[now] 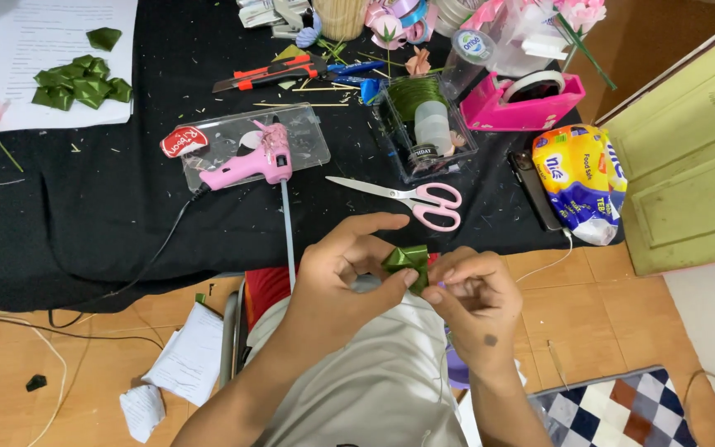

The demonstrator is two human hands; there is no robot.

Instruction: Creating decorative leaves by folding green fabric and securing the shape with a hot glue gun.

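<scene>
Both hands pinch one small folded green ribbon piece [408, 261] just below the pink-handled steel scissors [411, 197]. The left hand [343, 273] has its grip closed on the piece's left side, the right hand [475, 294] on its right edge, off the black-clothed surface [109, 207].

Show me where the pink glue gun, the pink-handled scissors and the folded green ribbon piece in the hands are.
pink glue gun [251, 161]: head view, on the middle of its body.
pink-handled scissors [436, 203]: head view, on the pink handle loops.
folded green ribbon piece [408, 259]: head view, on its top fold, between both hands.
</scene>
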